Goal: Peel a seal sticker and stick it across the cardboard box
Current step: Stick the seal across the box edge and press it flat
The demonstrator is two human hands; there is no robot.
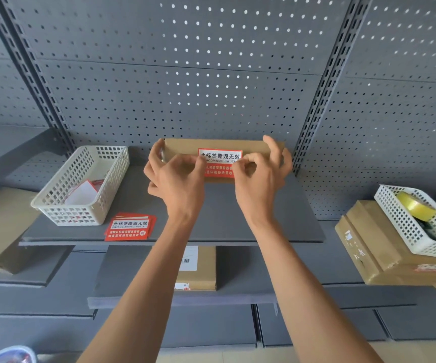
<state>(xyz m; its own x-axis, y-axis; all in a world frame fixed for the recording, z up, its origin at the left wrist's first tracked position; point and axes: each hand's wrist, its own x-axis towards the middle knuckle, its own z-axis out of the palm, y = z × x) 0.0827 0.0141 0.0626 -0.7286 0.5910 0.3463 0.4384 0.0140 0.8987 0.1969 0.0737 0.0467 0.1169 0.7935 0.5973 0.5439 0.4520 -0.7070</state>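
Two bare arms reaching up, left hand and right hand both pinching the red sticker — pressed across the cardboard box on the shelf.

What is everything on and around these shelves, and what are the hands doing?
cardboard box: one, brown, back of the middle shelf.
seal sticker: one, red and white, on the box.
sticker stack: one pile, red and white, front left of the shelf.
left basket: one, white, holds papers.
right basket: one, white, on a brown carton, holds a yellow tape roll.
labelled box: one, brown, on the lower shelf.
pegboard: grey, behind.
left hand: fingers at the sticker's left edge.
right hand: fingers at the sticker's right edge.
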